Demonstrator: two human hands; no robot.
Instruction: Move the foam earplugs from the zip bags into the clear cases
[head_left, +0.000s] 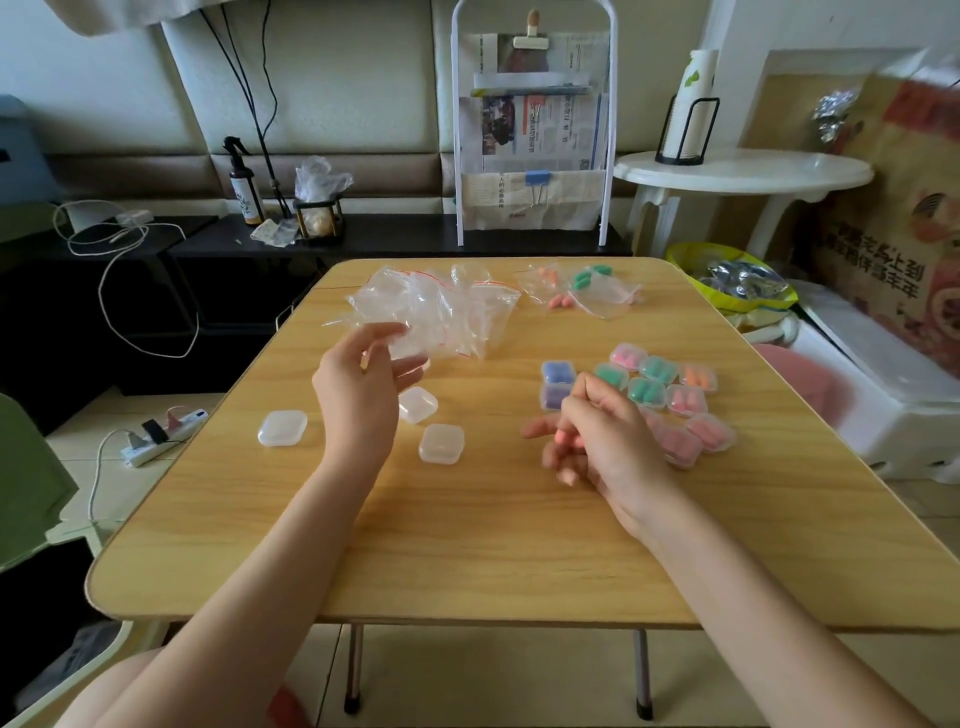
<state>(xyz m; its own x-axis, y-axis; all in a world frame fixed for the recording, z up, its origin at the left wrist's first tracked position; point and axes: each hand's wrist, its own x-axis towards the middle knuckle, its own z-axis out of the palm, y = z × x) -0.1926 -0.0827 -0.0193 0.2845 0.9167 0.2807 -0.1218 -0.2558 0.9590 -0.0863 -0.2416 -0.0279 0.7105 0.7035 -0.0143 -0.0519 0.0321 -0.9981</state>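
Your tabletop (467, 545) is pale wood grain; the filled cases (670, 400) show pink, green, orange and purple; empty zip bags (441, 312) have red strips.

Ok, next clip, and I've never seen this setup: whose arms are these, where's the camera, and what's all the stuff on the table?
There is one picture, from a camera worn on a person's head, looking down at their bare arms. The left hand holds an empty clear zip bag at the edge of a pile of empty bags. The right hand pinches what look like pink earplugs; blur hides how many. On the wooden table lie three closed empty cases, a cluster of filled cases, and a few bags still holding earplugs.
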